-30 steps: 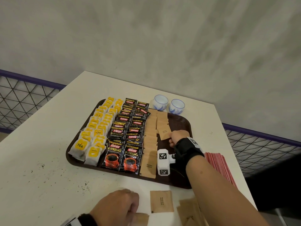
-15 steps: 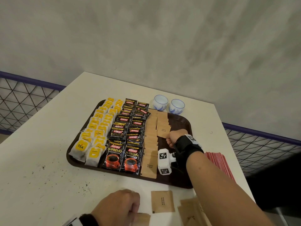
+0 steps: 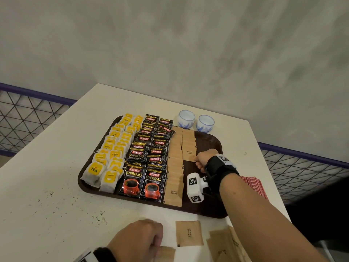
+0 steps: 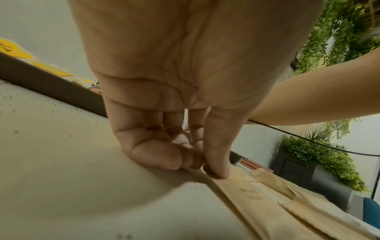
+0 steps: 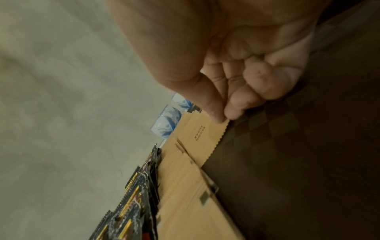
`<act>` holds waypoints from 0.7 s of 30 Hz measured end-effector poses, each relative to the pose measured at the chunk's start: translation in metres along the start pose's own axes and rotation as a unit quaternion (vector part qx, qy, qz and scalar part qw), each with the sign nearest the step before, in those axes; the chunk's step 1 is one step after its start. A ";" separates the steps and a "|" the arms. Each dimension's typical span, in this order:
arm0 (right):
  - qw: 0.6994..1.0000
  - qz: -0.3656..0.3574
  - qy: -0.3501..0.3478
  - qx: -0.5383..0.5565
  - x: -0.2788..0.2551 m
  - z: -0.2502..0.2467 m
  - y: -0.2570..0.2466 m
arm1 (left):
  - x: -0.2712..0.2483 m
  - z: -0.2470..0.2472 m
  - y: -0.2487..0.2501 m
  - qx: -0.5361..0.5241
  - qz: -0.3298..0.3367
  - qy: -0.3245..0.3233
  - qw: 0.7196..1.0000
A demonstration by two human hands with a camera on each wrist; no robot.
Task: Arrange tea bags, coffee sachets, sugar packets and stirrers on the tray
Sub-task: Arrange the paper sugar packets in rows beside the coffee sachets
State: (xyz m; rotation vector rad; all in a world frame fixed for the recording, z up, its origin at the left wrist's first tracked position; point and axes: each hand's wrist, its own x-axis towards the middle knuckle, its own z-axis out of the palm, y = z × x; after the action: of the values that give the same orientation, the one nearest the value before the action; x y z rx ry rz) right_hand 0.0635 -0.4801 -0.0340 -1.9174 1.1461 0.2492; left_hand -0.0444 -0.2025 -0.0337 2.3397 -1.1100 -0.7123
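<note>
On the tray [image 3: 211, 140], right fingers [image 5: 213, 104] pinch a sugar packet [image 3: 189, 151]; left seemingly pinches another.

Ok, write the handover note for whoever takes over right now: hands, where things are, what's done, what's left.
Right hand pinches a sugar packet at the near end of the second sugar row on the tray.
Left hand pinches another sugar packet on the table.
Done: tea bags and coffee sachets in rows, one full sugar row.
Left: second sugar row, loose packets near the front edge, then the red stirrers lying right of the tray.
</note>
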 end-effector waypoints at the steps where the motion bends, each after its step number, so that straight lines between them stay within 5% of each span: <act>1: 1.000 -0.005 0.006 -0.007 0.001 0.001 0.000 | 0.000 0.000 0.000 0.001 -0.002 0.000 1.000; 7: 0.998 -0.048 -0.019 -0.046 -0.009 -0.003 0.000 | -0.003 0.000 0.001 -0.031 -0.022 0.018 0.999; 11: 0.985 -0.172 0.007 -0.002 -0.059 -0.017 0.010 | -0.006 -0.011 0.007 -0.120 -0.040 0.056 0.990; 17: 0.904 -0.305 -0.300 0.016 -0.151 -0.025 0.065 | 0.004 -0.031 0.019 -0.270 0.000 0.167 0.948; 21: 0.911 -0.328 -0.248 -0.008 -0.166 -0.024 0.098 | 0.014 -0.026 0.034 -0.254 0.048 0.197 0.946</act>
State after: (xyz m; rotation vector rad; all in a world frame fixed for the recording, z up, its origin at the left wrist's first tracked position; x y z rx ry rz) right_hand -0.1126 -0.4150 0.0155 -1.9801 0.1397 0.3418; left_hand -0.0398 -0.2288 0.0025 1.8618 -0.7465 -0.4035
